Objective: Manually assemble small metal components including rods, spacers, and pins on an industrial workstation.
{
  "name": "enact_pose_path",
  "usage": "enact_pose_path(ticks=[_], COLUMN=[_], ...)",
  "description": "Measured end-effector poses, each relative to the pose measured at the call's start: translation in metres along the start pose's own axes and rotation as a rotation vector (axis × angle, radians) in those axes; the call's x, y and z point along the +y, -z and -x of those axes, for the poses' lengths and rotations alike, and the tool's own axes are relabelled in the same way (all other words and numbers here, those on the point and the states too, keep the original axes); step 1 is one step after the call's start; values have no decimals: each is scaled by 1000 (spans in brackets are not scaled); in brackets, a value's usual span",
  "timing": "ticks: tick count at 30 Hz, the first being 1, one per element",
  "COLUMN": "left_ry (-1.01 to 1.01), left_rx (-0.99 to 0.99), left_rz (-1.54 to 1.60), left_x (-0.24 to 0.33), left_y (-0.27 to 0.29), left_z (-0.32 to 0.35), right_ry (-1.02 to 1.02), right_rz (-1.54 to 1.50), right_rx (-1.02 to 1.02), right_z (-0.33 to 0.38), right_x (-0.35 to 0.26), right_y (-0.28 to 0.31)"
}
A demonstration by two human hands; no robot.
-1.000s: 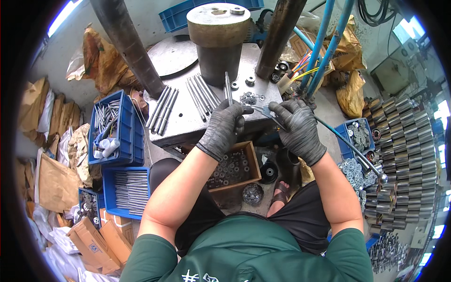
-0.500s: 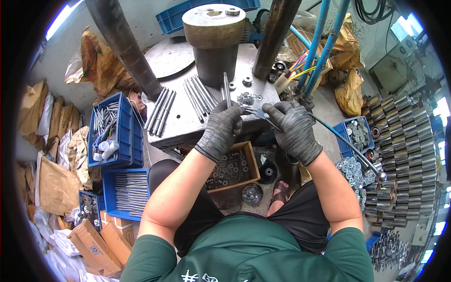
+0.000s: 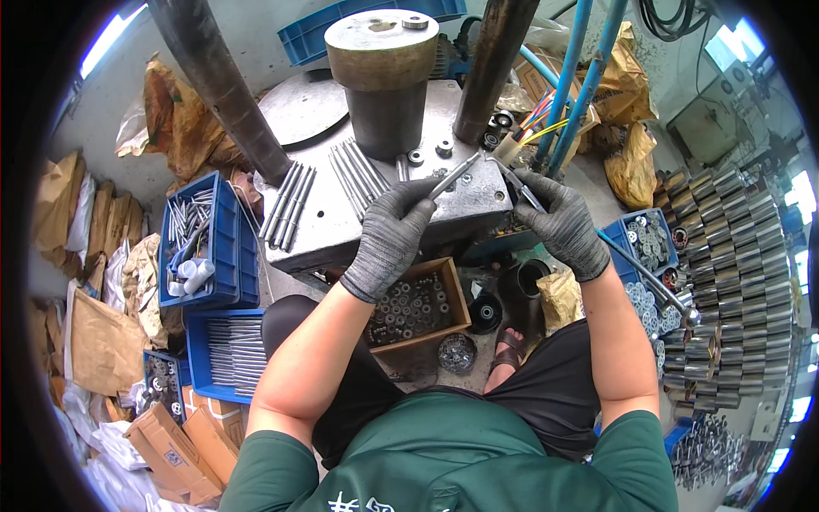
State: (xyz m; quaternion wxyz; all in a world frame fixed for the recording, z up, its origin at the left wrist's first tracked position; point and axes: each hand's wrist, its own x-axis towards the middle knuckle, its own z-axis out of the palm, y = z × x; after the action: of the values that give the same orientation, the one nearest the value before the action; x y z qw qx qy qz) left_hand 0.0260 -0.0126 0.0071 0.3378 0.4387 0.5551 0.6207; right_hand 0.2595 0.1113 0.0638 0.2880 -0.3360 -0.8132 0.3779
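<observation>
My gloved left hand (image 3: 390,235) is closed round a slim steel shaft (image 3: 454,176), which tilts up to the right over the metal table (image 3: 324,237). A little to the right, my gloved right hand (image 3: 563,224) grips a slender pair of pliers (image 3: 523,189), its jaws pointing up and left near the shaft's tip without visibly touching it. Small metal rings (image 3: 465,180) lie behind the shaft, partly hidden. Two bearings (image 3: 444,148) sit farther back. Several more shafts (image 3: 290,205) lie side by side on the table's left, with another group (image 3: 357,177) beside them.
A thick steel cylinder (image 3: 384,64) rises from the table between two dark posts (image 3: 223,94). Below stands a wooden box of bearings (image 3: 467,299). Blue crates (image 3: 223,247) hold shafts at left. Stacked metal cylinders (image 3: 734,282) and a slanting lever rod (image 3: 648,277) are at right.
The shaft in my left hand has swung from upright to leaning right. My right hand has shifted right with the pliers, whose jaws have turned upward, uncovering more of the table's corner.
</observation>
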Motion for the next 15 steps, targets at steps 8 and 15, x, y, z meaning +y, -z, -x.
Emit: enact_pose_path(ticks=[8,15], left_ry=[-24,66], left_rx=[-60,-98], left_rz=[-2,49], left_x=[12,18], left_y=[12,21], left_z=[4,8], right_ry=[-25,-79], right_rz=[29,-18], right_rx=[-163,-224], right_z=[4,5], right_x=[-9,-13], right_y=[15,24])
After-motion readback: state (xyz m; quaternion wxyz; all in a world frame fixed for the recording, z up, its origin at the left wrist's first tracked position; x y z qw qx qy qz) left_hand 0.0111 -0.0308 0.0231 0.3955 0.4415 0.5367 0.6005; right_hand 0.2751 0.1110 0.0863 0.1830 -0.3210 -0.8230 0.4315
